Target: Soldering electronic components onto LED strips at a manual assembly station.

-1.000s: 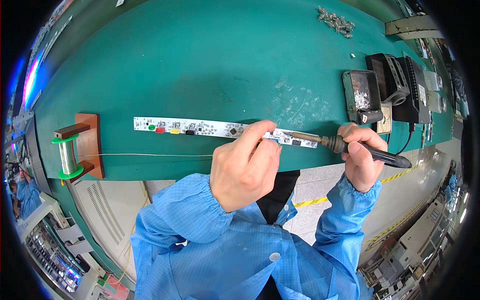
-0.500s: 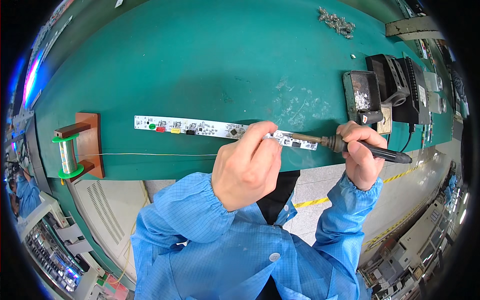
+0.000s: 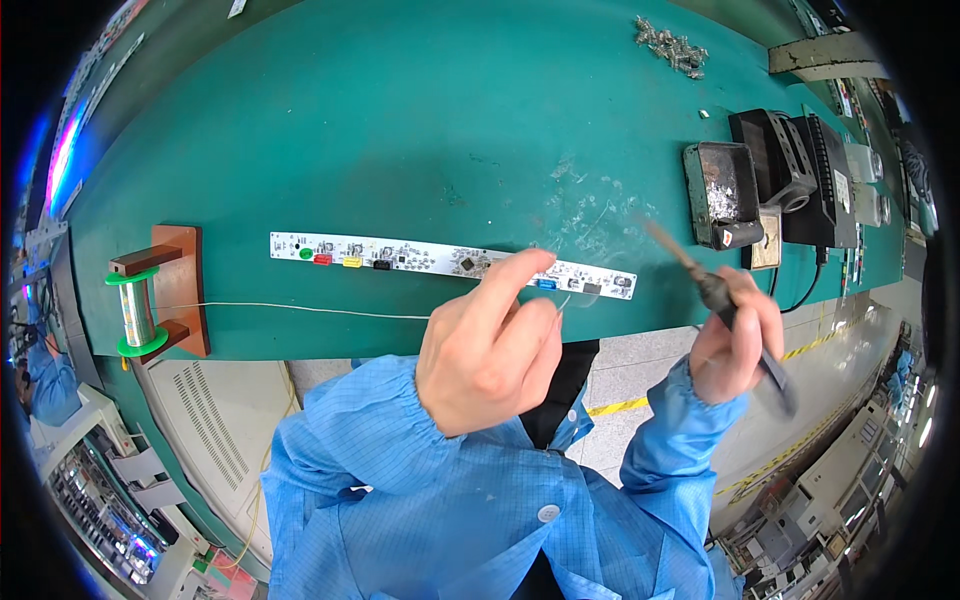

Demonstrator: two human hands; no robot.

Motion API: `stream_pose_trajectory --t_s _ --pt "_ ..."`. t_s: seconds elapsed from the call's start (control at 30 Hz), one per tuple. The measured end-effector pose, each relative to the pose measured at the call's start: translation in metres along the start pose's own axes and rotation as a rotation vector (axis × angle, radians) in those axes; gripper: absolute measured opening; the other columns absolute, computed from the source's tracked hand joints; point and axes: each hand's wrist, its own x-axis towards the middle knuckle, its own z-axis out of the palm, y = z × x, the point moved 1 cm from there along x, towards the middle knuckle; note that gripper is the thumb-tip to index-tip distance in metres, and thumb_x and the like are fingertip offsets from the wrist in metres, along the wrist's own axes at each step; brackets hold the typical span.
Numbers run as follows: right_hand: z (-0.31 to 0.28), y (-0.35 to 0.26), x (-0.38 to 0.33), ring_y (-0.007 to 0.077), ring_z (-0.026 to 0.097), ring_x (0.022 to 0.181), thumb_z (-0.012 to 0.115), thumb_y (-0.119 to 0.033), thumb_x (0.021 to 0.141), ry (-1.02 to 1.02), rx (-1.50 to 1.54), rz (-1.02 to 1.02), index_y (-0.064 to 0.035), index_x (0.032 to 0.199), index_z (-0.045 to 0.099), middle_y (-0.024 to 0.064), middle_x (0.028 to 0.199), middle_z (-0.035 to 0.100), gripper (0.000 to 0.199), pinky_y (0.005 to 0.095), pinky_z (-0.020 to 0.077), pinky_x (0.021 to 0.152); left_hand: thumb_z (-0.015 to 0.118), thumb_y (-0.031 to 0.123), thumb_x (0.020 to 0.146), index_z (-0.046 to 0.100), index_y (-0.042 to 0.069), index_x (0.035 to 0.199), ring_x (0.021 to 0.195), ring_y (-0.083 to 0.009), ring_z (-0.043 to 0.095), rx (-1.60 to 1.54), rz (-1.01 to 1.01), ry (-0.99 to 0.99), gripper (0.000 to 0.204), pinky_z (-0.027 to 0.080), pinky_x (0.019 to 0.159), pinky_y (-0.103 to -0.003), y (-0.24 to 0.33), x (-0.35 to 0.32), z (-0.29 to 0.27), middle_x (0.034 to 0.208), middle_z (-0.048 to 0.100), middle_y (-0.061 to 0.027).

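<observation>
A long white circuit board (image 3: pixel 425 257) lies on the green bench mat, bearing green, red, yellow, black and blue parts. My left hand (image 3: pixel 490 345) is closed in a pinch on thin solder wire (image 3: pixel 310 309), whose short end shows past the fingers below the board's blue part (image 3: pixel 546 284). Its index finger reaches over the board's edge. To the right of the board, my right hand (image 3: pixel 737 340) grips a soldering iron (image 3: pixel 714 291), blurred by motion. The iron's tip points up and left, apart from the board. The wire leads from a green-ended spool (image 3: pixel 133 312) at the left.
The spool sits on a brown wooden stand (image 3: pixel 180 290). At the right are a dark metal tray (image 3: pixel 722 185), an iron holder (image 3: pixel 790 180) and a black box (image 3: pixel 828 180) with a cable. Small metal parts (image 3: pixel 672 47) lie heaped at the far right. The bench's front edge runs beneath my hands.
My right hand has lifted the iron off the board and swung its tip upward. The left hand has drawn slightly toward me, uncovering the blue part; the solder wire now sags.
</observation>
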Motion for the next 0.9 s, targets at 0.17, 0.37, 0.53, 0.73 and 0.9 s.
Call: stream_pose_trajectory --t_s 0.17,0.37,0.53,0.73,0.9 --pt "-0.004 0.025 -0.029 0.0295 0.058 0.102 0.045 -0.024 0.098 0.328 -0.595 -0.37 0.0035 0.119 0.055 0.0215 0.105 0.063 0.037 0.0425 0.0427 0.094 0.067 -0.005 0.063 0.063 -0.003 0.075 0.07 -0.0236 0.06 0.059 0.083 0.022 0.014 0.048 0.055 -0.03 0.002 -0.006 -0.031 0.107 0.063 -0.0228" --pt "0.002 0.02 -0.034 0.0277 0.06 0.106 0.045 -0.022 0.099 0.164 -0.647 -0.181 0.0056 0.128 0.049 0.0209 0.107 0.065 0.04 0.0405 0.0426 0.097 0.068 -0.006 0.067 0.065 -0.002 0.083 0.085 -0.027 0.058 0.429 -0.009 0.064 0.016 0.049 0.071 -0.033 -0.037 -0.002 -0.12 0.109 0.062 -0.0189" --pt "0.022 0.016 -0.026 0.0307 0.061 0.105 0.049 -0.015 0.097 -0.077 -0.515 -0.261 0.0048 0.128 0.048 0.0234 0.109 0.063 0.037 0.0417 0.0462 0.093 0.066 -0.003 0.073 0.062 -0.001 0.109 0.101 -0.0321 0.056 0.514 -0.11 -0.146 0.036 0.048 0.086 -0.038 -0.072 -0.002 -0.158 0.119 0.056 -0.0155" --pt "0.042 0.012 -0.02 0.032 0.061 0.107 0.06 0.011 0.079 -0.337 -0.582 -0.24 0.0022 0.126 0.049 0.0235 0.115 0.059 0.049 0.0396 0.0453 0.094 0.067 -0.003 0.075 0.063 -0.001 0.111 0.104 -0.0306 0.058 0.386 -0.219 -0.261 0.036 0.048 0.09 -0.036 -0.084 -0.005 -0.17 0.12 0.055 -0.0152" --pt "0.04 0.016 -0.023 0.0259 0.061 0.096 0.061 0.013 0.079 -0.335 -0.586 -0.272 0.0014 0.124 0.051 0.0207 0.108 0.062 0.048 0.0361 0.048 0.088 0.07 -0.004 0.074 0.064 -0.001 0.098 0.095 -0.0272 0.061 0.371 -0.121 -0.255 0.025 0.051 0.082 -0.033 -0.092 -0.008 -0.174 0.116 0.057 -0.0143"
